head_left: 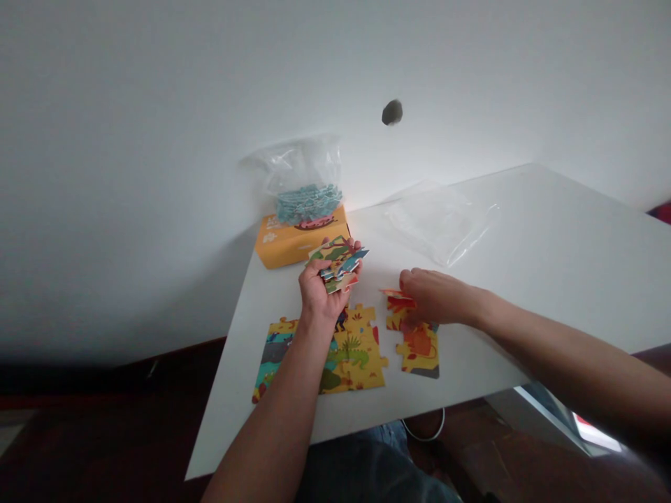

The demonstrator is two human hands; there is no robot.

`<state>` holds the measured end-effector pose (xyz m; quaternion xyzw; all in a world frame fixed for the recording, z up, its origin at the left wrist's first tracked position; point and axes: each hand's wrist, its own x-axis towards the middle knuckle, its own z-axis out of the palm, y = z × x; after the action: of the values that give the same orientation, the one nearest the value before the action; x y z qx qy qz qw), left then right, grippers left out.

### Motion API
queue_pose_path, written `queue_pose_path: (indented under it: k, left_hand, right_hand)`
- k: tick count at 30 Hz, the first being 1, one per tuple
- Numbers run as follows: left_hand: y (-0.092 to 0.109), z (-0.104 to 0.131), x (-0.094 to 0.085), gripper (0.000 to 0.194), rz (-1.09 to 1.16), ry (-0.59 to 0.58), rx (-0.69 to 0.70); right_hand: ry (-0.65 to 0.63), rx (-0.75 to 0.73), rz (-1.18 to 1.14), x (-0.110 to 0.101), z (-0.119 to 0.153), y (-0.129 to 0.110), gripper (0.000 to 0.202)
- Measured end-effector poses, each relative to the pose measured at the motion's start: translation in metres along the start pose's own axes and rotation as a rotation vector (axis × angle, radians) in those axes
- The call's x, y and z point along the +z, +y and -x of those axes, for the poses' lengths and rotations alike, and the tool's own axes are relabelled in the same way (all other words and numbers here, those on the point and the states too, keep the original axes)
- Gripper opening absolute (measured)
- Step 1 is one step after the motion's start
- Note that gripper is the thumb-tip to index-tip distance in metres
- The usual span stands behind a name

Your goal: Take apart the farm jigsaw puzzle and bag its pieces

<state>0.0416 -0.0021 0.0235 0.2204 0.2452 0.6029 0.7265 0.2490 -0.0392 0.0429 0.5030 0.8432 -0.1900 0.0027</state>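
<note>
Palm up above the table, my left hand [321,290] is closed around a loose stack of puzzle pieces [340,262] in green, blue and yellow. Beneath that forearm lies a joined section of jigsaw puzzle [361,349] with a green crocodile on yellow, partly covered by the arm. To its right, apart from it by a gap, sits a smaller joined section [421,353] with an orange animal. My right hand [427,297] is over the top of this section, its fingers closed on a red-orange puzzle piece [397,294]. The fingers hide part of that piece.
An orange box [283,246] stands at the back left against the wall. On it rests a clear bag [309,199] of light blue puzzle pieces. An empty clear plastic bag [440,220] lies flat behind my right hand. The white table's [524,279] front edge runs close to my lap.
</note>
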Motion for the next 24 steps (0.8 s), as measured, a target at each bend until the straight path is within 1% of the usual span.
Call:
queue_pose_path:
  k: [4,6,10,12,13,14,16,18,19,21,24]
  left_hand:
    - [0.000,-0.002,-0.001,0.053,-0.050,-0.010,-0.025]
    - [0.000,-0.002,-0.002,0.054,-0.081,0.006,-0.024]
    - [0.002,-0.004,-0.007,0.054,-0.090,0.063,0.001]
    - [0.003,-0.006,-0.010,0.052,-0.070,0.087,0.026]
    - [0.004,-0.007,-0.011,0.052,-0.055,0.095,0.035]
    - [0.004,-0.008,-0.012,0.052,-0.042,0.100,0.038]
    - [0.004,-0.009,-0.013,0.052,-0.029,0.109,0.037]
    - [0.004,-0.008,-0.013,0.051,-0.035,0.115,0.029]
    - [0.004,-0.008,-0.012,0.051,-0.043,0.116,0.024]
    - [0.004,-0.007,-0.011,0.051,-0.054,0.114,0.014]
    - [0.004,-0.007,-0.008,0.051,-0.064,0.121,-0.008]
  right_hand:
    - [0.022,-0.045,-0.039,0.000,-0.005,0.001,0.047]
    - [0.046,-0.058,-0.038,0.000,-0.006,-0.001,0.049]
    - [0.084,-0.082,-0.007,0.000,-0.008,0.002,0.047]
    - [0.133,-0.091,-0.018,0.000,-0.010,0.007,0.053]
    - [0.163,-0.106,-0.026,0.000,-0.012,0.009,0.059]
    - [0.195,-0.137,-0.033,0.001,-0.014,0.011,0.067]
    - [0.228,-0.256,-0.027,0.002,-0.018,0.015,0.081]
    - [0.187,-0.406,-0.010,0.003,-0.021,0.017,0.085]
    - [0.154,-0.459,-0.005,0.003,-0.023,0.017,0.082]
    - [0.115,-0.506,-0.016,0.003,-0.025,0.017,0.065]
    - [0.121,-0.484,-0.060,0.002,-0.028,0.016,0.038]
